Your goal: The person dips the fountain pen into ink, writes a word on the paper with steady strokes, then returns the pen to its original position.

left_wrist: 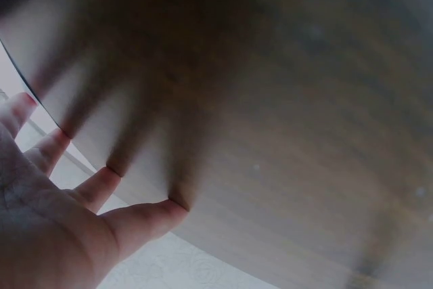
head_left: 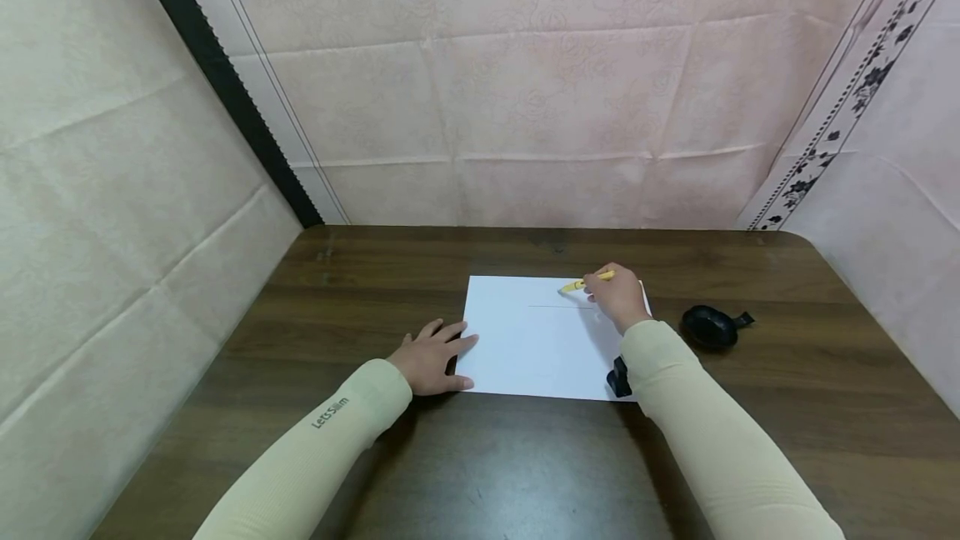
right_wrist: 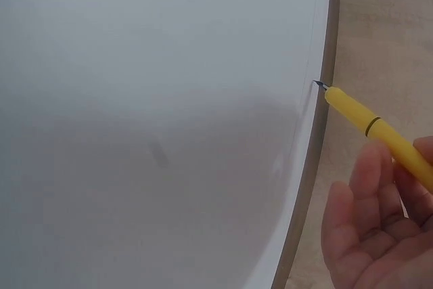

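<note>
Soft glare on the near tabletop (head_left: pixel 517 473), blurry shadows across the paper (head_left: pixel 536 344), dim wrist views

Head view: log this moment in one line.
left hand: on left edge of paper | right hand: holds yellow pen, tip at paper | paper: bears thin line

From head height, set back behind both forearms, we look forward and down over a wood-grain table (head_left: pixel 345 298), with the sheet of white paper (head_left: pixel 525 348) toward five o'clock. In the left wrist view we sit close in, the left hand (left_wrist: pixel 57 218) at eight o'clock and the tabletop filling most of the frame. The right wrist view brings us close over the paper, the right hand (right_wrist: pixel 375 235) at four o'clock. It shares with the head view that hand, the paper and the yellow pen (right_wrist: pixel 387 141) (its tip at two o'clock up close).
</note>
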### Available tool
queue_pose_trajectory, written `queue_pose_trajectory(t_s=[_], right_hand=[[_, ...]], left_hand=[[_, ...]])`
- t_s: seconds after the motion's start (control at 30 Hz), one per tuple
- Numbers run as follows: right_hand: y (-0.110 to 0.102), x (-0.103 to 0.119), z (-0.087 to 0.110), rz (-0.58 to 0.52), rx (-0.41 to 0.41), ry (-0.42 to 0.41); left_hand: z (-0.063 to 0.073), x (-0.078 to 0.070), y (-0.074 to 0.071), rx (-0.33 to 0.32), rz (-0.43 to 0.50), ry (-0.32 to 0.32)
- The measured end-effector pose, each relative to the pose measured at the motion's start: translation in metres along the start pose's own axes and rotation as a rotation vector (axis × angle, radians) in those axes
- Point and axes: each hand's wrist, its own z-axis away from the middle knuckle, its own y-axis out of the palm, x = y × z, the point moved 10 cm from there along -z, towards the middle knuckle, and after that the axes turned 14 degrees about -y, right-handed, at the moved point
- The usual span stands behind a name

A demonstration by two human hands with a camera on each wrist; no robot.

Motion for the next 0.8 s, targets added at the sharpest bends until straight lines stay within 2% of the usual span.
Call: queue_pose_trajectory(t_s=[0.5, 0.8], right_hand=[[0.0015, 0.0029, 0.0054, 0.022, 0.031, -0.026], [0.0013, 0.0037, 0.0077, 0.028, 0.02, -0.032]], left_hand=[[0.0005, -0.0001, -0.0005, -0.016, -0.009, 0.001], [0.0019, -0.0008, -0.0011, -0.017, 0.004, 0.01]])
